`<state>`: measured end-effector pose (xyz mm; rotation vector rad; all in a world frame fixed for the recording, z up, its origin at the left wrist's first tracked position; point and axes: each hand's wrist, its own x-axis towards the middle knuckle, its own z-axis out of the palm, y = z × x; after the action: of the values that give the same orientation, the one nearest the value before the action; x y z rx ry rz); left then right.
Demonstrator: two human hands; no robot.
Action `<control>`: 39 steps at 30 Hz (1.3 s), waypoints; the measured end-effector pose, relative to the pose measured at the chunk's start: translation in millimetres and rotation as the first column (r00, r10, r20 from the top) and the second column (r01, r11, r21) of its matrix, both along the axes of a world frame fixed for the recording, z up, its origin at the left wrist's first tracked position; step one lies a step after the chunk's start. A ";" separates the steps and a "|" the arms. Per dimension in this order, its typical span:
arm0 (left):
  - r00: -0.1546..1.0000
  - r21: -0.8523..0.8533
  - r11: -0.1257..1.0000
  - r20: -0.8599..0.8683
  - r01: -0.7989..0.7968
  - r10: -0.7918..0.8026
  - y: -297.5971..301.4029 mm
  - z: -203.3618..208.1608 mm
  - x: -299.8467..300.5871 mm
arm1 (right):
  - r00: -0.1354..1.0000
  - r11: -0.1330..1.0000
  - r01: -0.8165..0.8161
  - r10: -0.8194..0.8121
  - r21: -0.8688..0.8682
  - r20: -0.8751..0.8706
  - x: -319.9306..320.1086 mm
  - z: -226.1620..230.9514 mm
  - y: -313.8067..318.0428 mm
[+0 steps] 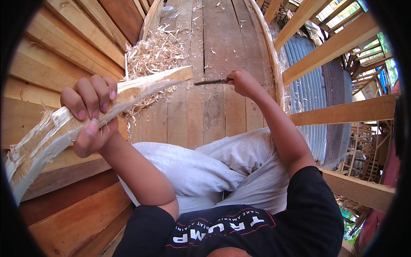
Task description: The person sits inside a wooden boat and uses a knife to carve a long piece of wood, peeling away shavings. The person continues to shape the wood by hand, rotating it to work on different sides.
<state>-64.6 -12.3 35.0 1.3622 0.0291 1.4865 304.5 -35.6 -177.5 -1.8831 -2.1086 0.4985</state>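
My left hand is wrapped round a long, rough-hewn piece of pale wood. The wood slants up from the lower left, with a splintered thick part near the left rim and a narrower cut end toward the middle. My right hand is closed on the handle of a knife. Its dark blade points left, just short of the wood's narrow end, and a gap shows between them. The handle is mostly hidden inside my fingers.
Curled wood shavings lie heaped on the plank floor beyond the wood. Plank walling rises on the left. Wooden rails run along the right, with corrugated metal sheets behind. A small clear container sits at the far end.
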 end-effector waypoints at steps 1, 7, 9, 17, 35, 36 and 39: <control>1.000 0.002 1.000 -0.004 -0.003 0.003 -0.4 -0.4 -2.5 | 0.990 0.994 -0.097 0.091 -0.059 -0.104 -12.1 21.6 -5.5; 1.000 0.010 1.000 0.003 0.013 -0.013 1.4 -1.6 -4.0 | 0.932 0.880 -0.363 0.345 -0.306 -0.111 -34.6 -12.9 -27.6; 1.000 0.001 1.000 0.002 0.012 -0.012 1.0 -2.0 -3.7 | 0.996 0.996 -0.059 0.062 -0.061 0.057 -19.4 -15.3 -11.3; 0.999 -0.007 0.999 0.007 -0.032 0.032 -1.2 -0.5 -4.1 | 0.978 0.944 -0.205 0.208 -0.257 -0.016 25.7 -2.0 -4.1; 0.998 -0.013 1.000 0.053 0.021 -0.020 0.5 -2.0 4.0 | 0.989 0.973 -0.134 0.121 -0.188 -0.080 12.4 8.4 14.0; 0.998 -0.014 1.000 0.054 0.019 -0.018 0.5 -2.1 3.6 | 0.988 0.956 -0.154 0.156 -0.252 -0.009 2.7 8.3 8.3; 0.999 -0.024 1.000 0.050 0.009 -0.008 0.3 -1.9 2.7 | 0.992 0.984 0.042 -0.062 0.173 0.109 -8.4 6.8 14.8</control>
<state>-61.9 -11.9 33.2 1.3038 0.0094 1.5078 296.0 -20.8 -170.8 -1.9035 -2.0916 0.1961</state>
